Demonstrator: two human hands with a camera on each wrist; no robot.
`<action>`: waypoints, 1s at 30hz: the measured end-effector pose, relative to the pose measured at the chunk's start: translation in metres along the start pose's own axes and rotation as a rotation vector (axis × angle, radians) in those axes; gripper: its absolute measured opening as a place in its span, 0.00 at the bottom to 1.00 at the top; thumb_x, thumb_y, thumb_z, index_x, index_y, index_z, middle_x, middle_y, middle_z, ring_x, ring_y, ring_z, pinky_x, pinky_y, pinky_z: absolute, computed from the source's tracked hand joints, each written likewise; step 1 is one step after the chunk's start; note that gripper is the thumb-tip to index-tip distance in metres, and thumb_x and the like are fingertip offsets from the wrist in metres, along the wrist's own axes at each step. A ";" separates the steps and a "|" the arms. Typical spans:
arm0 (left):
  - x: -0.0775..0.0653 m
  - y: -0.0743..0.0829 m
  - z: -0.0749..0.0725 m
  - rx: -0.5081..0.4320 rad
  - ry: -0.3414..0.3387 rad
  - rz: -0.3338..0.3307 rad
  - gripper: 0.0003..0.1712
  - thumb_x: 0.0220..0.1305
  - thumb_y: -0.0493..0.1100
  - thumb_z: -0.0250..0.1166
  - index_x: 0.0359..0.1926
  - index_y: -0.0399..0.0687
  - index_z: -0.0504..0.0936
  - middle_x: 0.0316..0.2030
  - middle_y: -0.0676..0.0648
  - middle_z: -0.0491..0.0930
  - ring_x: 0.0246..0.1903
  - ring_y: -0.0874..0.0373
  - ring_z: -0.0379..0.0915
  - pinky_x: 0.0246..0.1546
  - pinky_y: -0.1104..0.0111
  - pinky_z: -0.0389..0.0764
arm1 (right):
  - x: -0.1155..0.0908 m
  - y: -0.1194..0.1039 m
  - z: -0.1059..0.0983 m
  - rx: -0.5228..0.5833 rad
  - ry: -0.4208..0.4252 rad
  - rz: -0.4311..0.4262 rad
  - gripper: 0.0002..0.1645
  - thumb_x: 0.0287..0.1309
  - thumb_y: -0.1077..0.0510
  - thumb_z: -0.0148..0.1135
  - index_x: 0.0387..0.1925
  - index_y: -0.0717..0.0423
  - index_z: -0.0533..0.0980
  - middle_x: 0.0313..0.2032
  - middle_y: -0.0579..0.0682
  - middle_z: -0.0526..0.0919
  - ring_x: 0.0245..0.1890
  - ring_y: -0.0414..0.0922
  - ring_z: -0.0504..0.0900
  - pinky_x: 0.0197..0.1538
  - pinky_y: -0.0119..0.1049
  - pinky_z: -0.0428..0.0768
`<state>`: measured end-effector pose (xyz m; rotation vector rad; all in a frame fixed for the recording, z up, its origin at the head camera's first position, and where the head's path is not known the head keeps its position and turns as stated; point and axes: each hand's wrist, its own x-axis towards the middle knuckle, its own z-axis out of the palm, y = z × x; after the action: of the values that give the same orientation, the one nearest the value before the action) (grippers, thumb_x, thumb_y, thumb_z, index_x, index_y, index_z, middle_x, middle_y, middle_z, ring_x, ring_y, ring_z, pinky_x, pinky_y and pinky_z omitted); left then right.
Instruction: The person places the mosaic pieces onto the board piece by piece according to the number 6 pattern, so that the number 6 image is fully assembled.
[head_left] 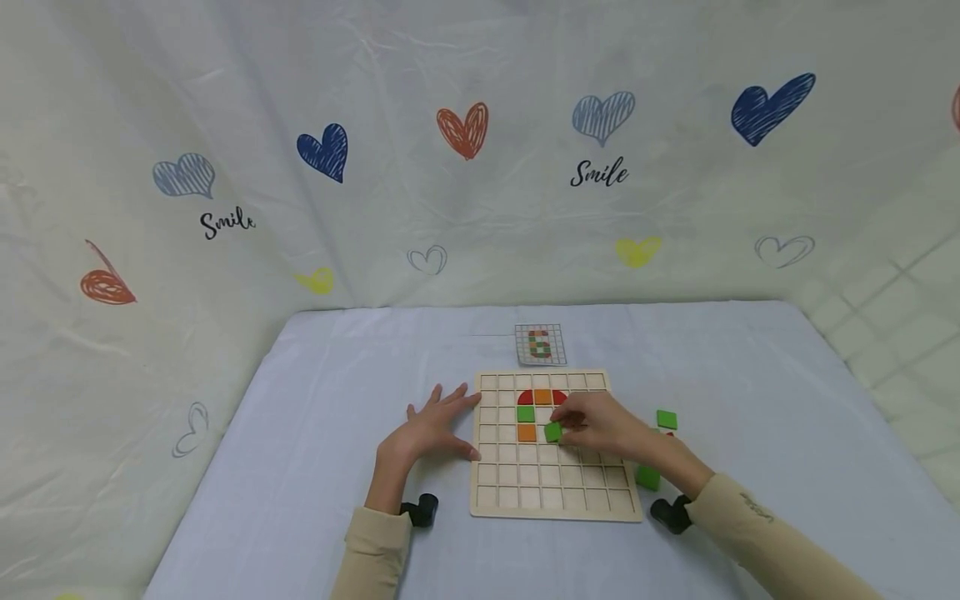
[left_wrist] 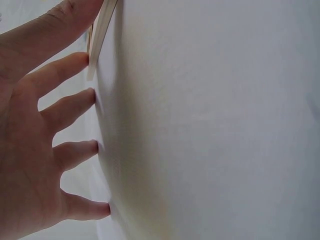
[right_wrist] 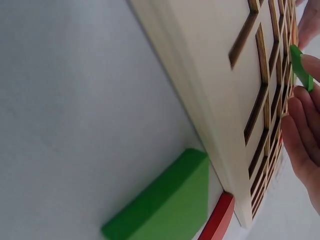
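Observation:
A wooden grid board (head_left: 517,500) lies flat on the table. Its upper rows hold a red rounded tile (head_left: 525,398), an orange tile (head_left: 543,397), another red tile partly behind my right hand, a green tile (head_left: 526,414) and a second orange tile (head_left: 527,433). My right hand (head_left: 600,423) pinches a green square tile (head_left: 552,432) just over the grid, and the right wrist view shows this tile (right_wrist: 300,68) tilted between thumb and fingers. With fingers spread, my left hand (head_left: 431,429) touches the board's left edge with thumb and index finger.
Behind the board lies a pattern card (head_left: 541,345) showing a coloured figure on a grid. Right of the board are loose green tiles (head_left: 667,419) and a red piece (right_wrist: 218,217), partly hidden by my right arm in the head view. A heart-printed curtain (head_left: 390,225) hangs behind the table.

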<state>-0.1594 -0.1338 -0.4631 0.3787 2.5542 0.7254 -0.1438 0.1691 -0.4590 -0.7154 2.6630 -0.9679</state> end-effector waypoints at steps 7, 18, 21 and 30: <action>0.000 0.001 0.000 0.000 -0.004 0.000 0.55 0.49 0.52 0.83 0.77 0.60 0.66 0.81 0.48 0.54 0.82 0.37 0.34 0.70 0.24 0.36 | 0.003 -0.002 0.007 -0.058 0.002 0.008 0.14 0.53 0.64 0.77 0.42 0.59 0.85 0.39 0.46 0.87 0.38 0.38 0.82 0.44 0.32 0.84; 0.001 0.002 0.000 0.007 -0.001 0.000 0.55 0.49 0.53 0.83 0.77 0.60 0.67 0.81 0.48 0.54 0.81 0.37 0.35 0.69 0.24 0.37 | 0.008 -0.003 0.012 -0.140 0.001 0.011 0.13 0.51 0.60 0.80 0.39 0.55 0.86 0.37 0.42 0.85 0.38 0.37 0.79 0.45 0.34 0.83; 0.000 0.002 0.000 0.006 -0.003 -0.006 0.55 0.49 0.53 0.83 0.77 0.60 0.67 0.81 0.48 0.54 0.82 0.37 0.34 0.70 0.24 0.37 | 0.008 -0.004 0.012 -0.144 -0.002 0.019 0.13 0.51 0.60 0.79 0.39 0.54 0.86 0.37 0.42 0.84 0.38 0.37 0.79 0.45 0.35 0.83; 0.000 0.002 -0.001 0.005 -0.001 -0.003 0.55 0.49 0.52 0.83 0.77 0.59 0.66 0.81 0.48 0.54 0.81 0.37 0.35 0.70 0.24 0.37 | 0.007 -0.004 0.009 -0.136 0.000 -0.003 0.14 0.52 0.62 0.78 0.42 0.57 0.86 0.38 0.45 0.85 0.38 0.38 0.79 0.45 0.33 0.82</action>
<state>-0.1594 -0.1328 -0.4618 0.3761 2.5555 0.7180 -0.1445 0.1576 -0.4636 -0.7471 2.7486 -0.7935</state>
